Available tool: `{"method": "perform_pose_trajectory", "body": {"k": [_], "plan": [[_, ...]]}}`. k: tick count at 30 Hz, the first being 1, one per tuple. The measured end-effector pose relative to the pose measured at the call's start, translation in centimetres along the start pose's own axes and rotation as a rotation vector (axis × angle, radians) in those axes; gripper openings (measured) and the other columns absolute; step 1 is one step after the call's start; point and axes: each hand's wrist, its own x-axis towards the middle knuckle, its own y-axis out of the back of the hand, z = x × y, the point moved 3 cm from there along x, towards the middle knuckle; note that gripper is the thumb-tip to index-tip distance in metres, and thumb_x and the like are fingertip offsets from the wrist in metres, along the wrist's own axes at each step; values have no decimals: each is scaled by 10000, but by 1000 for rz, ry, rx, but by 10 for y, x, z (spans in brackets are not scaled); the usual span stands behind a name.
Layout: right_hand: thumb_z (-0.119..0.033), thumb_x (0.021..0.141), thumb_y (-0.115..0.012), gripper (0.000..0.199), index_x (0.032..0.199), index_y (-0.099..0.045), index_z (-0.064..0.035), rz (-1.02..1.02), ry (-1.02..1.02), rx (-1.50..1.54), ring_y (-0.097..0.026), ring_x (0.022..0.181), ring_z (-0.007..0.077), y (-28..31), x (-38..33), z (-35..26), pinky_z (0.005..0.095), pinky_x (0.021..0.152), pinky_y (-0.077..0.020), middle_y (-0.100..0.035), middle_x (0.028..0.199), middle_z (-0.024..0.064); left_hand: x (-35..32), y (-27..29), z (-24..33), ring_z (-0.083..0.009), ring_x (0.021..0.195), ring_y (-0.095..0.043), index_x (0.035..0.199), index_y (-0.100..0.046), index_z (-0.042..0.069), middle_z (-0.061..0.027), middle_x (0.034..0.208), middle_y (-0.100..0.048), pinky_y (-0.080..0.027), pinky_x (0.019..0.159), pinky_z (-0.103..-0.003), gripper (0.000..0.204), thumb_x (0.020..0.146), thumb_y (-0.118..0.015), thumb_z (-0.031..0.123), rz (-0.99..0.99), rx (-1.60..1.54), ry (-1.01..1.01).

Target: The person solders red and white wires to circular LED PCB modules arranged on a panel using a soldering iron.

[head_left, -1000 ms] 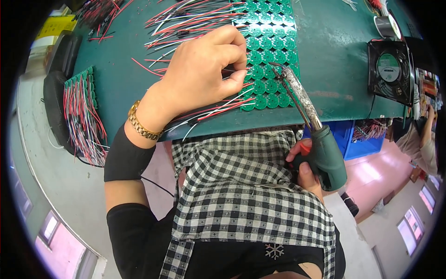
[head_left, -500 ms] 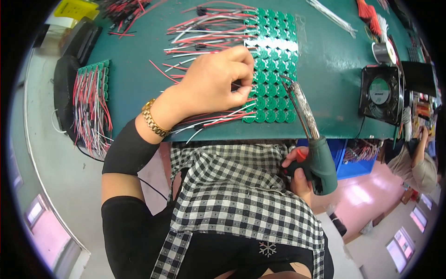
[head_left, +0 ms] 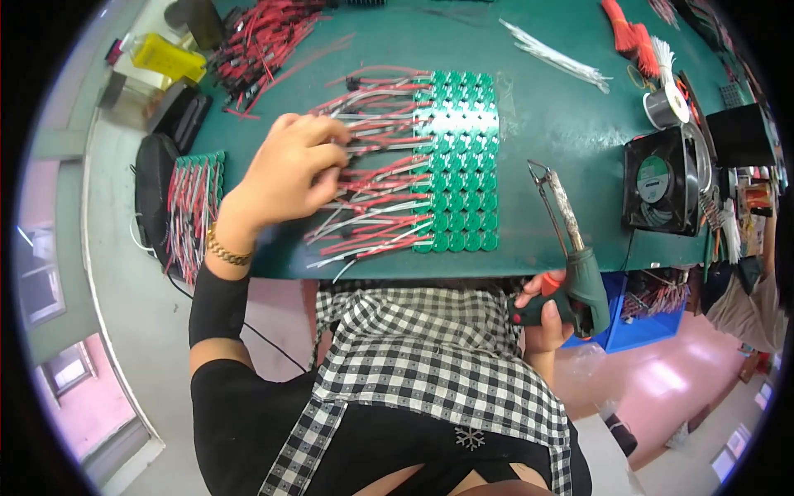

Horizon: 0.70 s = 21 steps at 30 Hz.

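Observation:
In my right hand (head_left: 546, 322) is a dark green soldering gun (head_left: 585, 285) with a red trigger. Its long metal tip points up and away, to the right of a panel of small round green circuit boards (head_left: 456, 178). Red and white wires (head_left: 376, 183) are attached along the panel's left edge and fan out leftward over the table. My left hand (head_left: 294, 169) is above the loose ends of these wires, its fingers loosely curled and apart, slightly blurred. I see nothing held in it. A gold watch (head_left: 225, 248) is on that wrist.
A second wired panel (head_left: 194, 207) lies at the left by a black object. Red and black wires (head_left: 265, 41) are heaped at the far left, white wires (head_left: 556, 54) at the far right. A solder spool (head_left: 666, 107) and a black fan (head_left: 662, 183) stand right; a blue bin (head_left: 649, 326) sits below.
My left hand has moved left, off the boards to over the wire ends. The head view has shifted, and the soldering gun's tip is now farther from the panel.

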Motion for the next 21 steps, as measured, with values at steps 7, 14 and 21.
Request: {"method": "perform_pose_trajectory", "body": {"k": [7, 14, 21], "plan": [[-185, 825, -557, 415, 1156, -433, 34, -32, 63, -6, -568, 644, 192, -21, -1, -33, 296, 601, -506, -560, 879, 181, 78, 33, -81, -284, 870, -584, 925, -609, 10, -121, 902, -601, -476, 773, -385, 151, 795, -557, 65, 48, -59, 349], [-179, 830, -567, 431, 1171, -427, 45, -33, 48, -51, -584, 615, 201, -17, 5, -57, 303, 594, -507, -574, 860, 160, 222, -23, -66, -297, 1024, -521, 1009, -599, 98, -127, 1063, -561, -402, 867, -457, 199, 874, -576, 243, -8, 176, 404], [-182, 835, -568, 417, 1168, -435, 30, -84, -25, -59, -595, 637, 210, 1, 5, -47, 316, 601, -510, -572, 877, 157, 215, -52, -83, -322, 879, -564, 931, -504, 66, -129, 909, -586, -445, 738, -437, 83, 852, -495, 88, 255, 194, 134]]}}
